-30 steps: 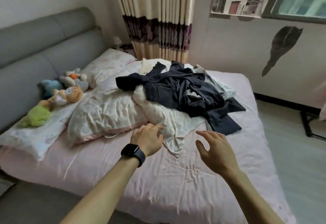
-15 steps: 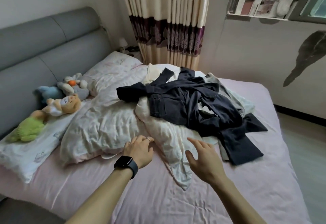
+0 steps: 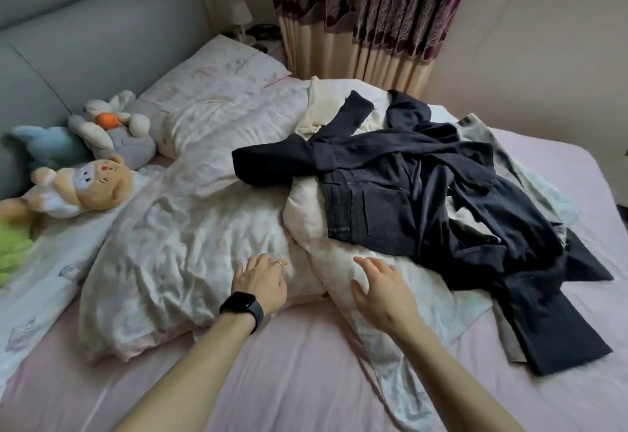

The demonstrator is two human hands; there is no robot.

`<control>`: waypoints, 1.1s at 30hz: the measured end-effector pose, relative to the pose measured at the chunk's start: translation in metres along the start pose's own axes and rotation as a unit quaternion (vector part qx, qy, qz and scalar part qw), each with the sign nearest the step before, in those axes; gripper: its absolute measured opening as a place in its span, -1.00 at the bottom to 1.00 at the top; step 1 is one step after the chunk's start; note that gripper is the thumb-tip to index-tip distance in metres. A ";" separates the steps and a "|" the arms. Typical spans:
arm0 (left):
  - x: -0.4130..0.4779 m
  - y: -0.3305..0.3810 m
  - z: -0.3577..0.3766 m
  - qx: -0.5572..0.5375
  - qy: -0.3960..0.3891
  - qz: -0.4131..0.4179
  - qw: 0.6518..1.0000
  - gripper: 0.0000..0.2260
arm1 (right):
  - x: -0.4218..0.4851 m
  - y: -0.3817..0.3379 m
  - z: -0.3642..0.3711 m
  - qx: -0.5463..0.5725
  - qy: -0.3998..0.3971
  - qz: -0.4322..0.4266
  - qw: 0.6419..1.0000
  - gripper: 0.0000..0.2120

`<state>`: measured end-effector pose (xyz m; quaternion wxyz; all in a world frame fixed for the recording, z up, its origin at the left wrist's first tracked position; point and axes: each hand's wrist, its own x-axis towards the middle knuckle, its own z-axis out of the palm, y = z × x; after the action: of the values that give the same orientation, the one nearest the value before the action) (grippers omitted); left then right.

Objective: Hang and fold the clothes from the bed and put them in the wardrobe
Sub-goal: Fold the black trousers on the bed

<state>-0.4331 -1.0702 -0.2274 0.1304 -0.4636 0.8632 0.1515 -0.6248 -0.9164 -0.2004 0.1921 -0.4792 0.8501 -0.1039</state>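
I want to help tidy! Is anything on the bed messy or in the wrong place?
Yes. The dark clothes lie in a tangled heap on the crumpled duvet, unfolded, with one trouser leg trailing onto the sheet. A cream top is partly buried under them.

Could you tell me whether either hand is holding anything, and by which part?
Nothing is held: the left hand and the right hand are open at the quilt, short of the dark clothes.
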 end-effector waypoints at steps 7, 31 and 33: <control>0.093 -0.064 0.050 0.038 0.003 0.027 0.999 -0.49 | 0.130 -0.016 0.071 -0.026 0.001 0.069 0.997 -0.30; 0.041 0.109 -0.108 -0.116 -0.020 0.161 0.980 0.10 | 0.003 0.002 -0.195 0.161 0.401 0.033 0.901 -0.86; 0.009 0.139 -0.119 -0.118 -0.032 0.190 0.974 0.16 | -0.020 -0.005 -0.231 0.175 0.429 0.022 0.886 -0.87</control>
<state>-0.5650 -1.0494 -0.1021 0.0716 -0.2985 0.9067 0.2892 -0.7098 -0.9038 0.0148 -0.1080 -0.3279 0.8276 -0.4426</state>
